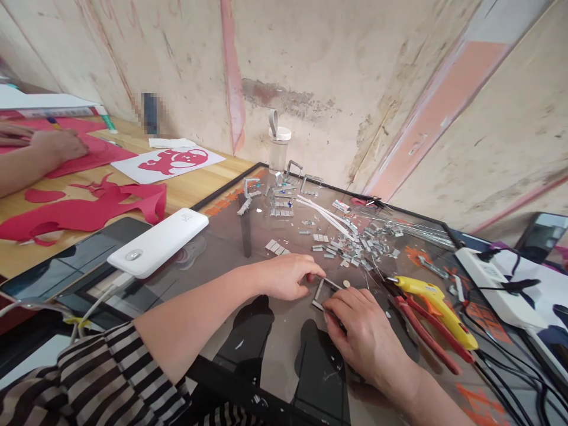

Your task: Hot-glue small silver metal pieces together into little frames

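A small grey U-shaped frame point(318, 292) of thin strips lies flat on the glass tabletop in front of me. My right hand point(368, 325) grips its near side, fingers curled over it and partly hiding it. My left hand point(288, 277) is at the far corner; its index finger points to that corner and the thumb stands apart, with nothing visible between them. Beyond my hands is a scattered pile of small grey metal-like pieces point(366, 245). A row of flat grey pieces point(277, 247) lies just past my left hand. Several similar bent frames point(294, 168) stand farther back.
To the right are a yellow glue gun point(437, 307), red-handled pliers point(428, 334) and a white power strip point(497, 287) with cables. A white power bank point(158, 242) is at left. Another person's hand point(60, 148) works over red paper point(100, 155). A clear bottle point(278, 151) stands near the wall.
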Available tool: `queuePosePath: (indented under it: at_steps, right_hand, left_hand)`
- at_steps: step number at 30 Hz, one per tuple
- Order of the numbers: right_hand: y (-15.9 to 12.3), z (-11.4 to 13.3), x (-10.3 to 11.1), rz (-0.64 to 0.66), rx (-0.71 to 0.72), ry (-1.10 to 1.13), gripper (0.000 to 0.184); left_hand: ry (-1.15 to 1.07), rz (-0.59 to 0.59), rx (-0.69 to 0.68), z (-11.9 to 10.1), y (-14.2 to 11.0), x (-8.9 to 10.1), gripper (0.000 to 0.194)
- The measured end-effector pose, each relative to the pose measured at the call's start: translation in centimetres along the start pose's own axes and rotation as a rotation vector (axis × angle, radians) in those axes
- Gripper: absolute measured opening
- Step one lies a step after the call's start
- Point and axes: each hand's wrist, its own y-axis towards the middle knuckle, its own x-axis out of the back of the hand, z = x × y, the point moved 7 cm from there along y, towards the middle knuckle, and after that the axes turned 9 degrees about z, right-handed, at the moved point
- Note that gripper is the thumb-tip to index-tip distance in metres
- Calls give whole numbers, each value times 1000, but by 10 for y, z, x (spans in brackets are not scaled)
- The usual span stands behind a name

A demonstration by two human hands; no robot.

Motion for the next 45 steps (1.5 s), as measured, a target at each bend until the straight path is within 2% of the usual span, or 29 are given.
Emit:
queuePosePath:
  at_steps: [17, 25, 30, 38, 45]
  right_hand:
    - [0, 2, 3, -35, -12, -28, 18]
    - [0, 2, 7, -65, -10, -13, 22]
    - [0, 0, 5, -57, -26, -20, 21]
    - [0, 1, 8, -87, -28, -27, 19]
    - [-1, 0, 6, -25, -43, 1, 12]
  left_hand:
    - [-6, -10, 13, 3, 3, -2, 44]
    - [16, 53, 24, 1, -2, -1, 57]
    - [15, 46, 34, -1, -1, 0, 59]
    - [-9, -12, 60, 2, 1, -1, 53]
    - [-21, -10, 67, 2, 2, -2, 49]
